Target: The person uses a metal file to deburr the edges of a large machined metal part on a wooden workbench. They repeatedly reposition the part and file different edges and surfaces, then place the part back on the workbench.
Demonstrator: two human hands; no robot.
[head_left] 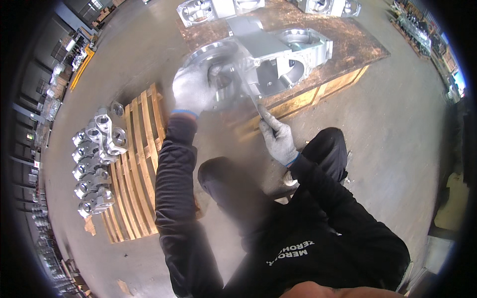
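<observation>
A large silvery metal casting (263, 49) with round openings lies on the brown wooden work surface (343, 49) in front of me. My left hand (194, 89), in a whitish glove with a blue cuff, grips the casting's near left part beside a big ring-shaped opening; haze blurs its fingertips. Lower and to the right, my right hand (279, 139), gloved in grey, closes on the near end of a long, thin, file-like tool (252, 92). That tool slants up and left against the casting's near side. Its far end is hard to make out.
More castings (198, 11) stand along the work surface's far side. At left, a slatted wooden pallet (134, 174) lies on the concrete floor, with several smaller metal castings (92, 169) in a row beside it. My knees (325, 149) are close to the work surface.
</observation>
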